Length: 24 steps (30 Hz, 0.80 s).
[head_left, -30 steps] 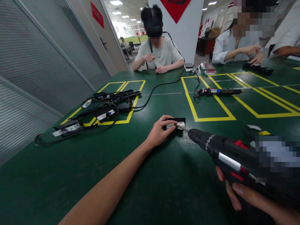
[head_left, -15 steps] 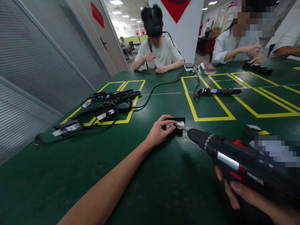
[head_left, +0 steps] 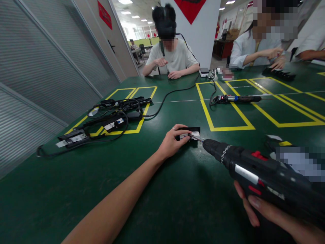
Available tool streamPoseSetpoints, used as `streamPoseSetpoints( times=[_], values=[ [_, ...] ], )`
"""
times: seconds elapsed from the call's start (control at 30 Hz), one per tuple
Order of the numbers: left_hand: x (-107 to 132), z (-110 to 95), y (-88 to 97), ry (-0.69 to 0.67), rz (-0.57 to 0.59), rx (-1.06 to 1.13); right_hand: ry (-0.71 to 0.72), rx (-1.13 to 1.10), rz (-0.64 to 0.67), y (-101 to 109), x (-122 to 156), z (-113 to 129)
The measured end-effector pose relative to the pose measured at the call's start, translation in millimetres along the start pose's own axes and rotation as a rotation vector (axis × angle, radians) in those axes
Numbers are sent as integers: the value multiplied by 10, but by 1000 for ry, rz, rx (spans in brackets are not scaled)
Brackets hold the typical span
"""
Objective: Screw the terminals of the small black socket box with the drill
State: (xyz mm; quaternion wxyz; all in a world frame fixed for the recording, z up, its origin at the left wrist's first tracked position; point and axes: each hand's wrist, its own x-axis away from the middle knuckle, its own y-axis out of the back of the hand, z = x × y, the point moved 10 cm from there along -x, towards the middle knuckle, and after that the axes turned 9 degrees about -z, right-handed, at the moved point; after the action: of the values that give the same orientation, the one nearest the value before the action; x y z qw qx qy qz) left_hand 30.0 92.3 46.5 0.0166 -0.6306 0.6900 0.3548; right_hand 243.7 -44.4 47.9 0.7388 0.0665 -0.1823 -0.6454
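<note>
A cordless power drill (head_left: pixel 250 171), black with red accents, fills the lower right, gripped by my right hand (head_left: pixel 256 205). Its thin bit points left and meets a small black part with a white label (head_left: pixel 195 129) on the table. My left hand (head_left: pixel 174 140), with a ring on one finger, holds that part from its left side, thumb and fingers pinching near the bit's tip. The exact contact between tip and part is too small to make out.
On the green table (head_left: pixel 142 189), black cabled devices (head_left: pixel 114 120) lie at left inside yellow tape. A pen-like electric tool (head_left: pixel 236 99) rests farther right. One person (head_left: pixel 172 56) sits opposite, another (head_left: pixel 259 51) works at the back right. A blurred pale item lies beyond the drill.
Almost nothing differs. The drill and both hands keep their positions, with only a very slight shift of the view.
</note>
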Motion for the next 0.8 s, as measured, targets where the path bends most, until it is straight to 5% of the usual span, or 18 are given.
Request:
streamPoseSetpoints(
  times=[0.23,0.57,0.8],
  values=[
    [4,12,-2,-16,-8,4,-94,32,47,-33,16,-171],
    [4,17,-8,-9,-2,-4,-174,39,-6,-61,47,25],
    [1,8,-10,-6,1,0,-128,60,88,-117,7,47]
  ],
)
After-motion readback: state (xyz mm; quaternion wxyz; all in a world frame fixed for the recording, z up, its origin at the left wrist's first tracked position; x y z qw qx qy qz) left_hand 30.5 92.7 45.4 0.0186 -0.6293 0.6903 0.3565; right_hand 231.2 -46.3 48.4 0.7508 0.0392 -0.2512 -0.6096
